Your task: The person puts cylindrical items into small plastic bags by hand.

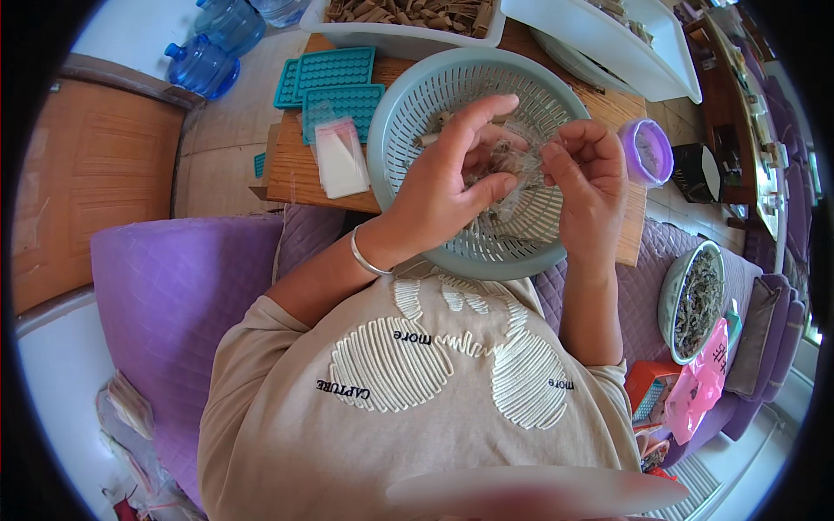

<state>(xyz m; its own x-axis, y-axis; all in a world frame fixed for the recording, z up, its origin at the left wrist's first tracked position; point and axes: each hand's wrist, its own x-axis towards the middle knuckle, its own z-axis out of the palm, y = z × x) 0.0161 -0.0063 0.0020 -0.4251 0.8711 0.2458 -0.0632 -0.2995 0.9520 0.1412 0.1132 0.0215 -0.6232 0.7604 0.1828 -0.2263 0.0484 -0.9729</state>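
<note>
Over a grey-green plastic colander (486, 265), a small clear plastic bag (524, 159) with some dark dried bits hangs between my hands. My left hand (439, 182) curls around the bag's left side, its index finger reaching over the top and its thumb below. My right hand (592, 178) pinches the bag's right edge between thumb and forefinger, with the other fingers folded. Inside the colander lie dried plant pieces, partly hidden by my hands. A stack of clear flat bags (341, 165) rests left of the colander.
Teal moulded trays (334, 74) sit on the wooden table (287, 165). Beyond stands a white bin (408, 39) of brown dried pieces; another white tray (643, 61) is far right. A purple tub (647, 178) flanks the colander. A basin (669, 304) of dried leaves rests on the purple sofa.
</note>
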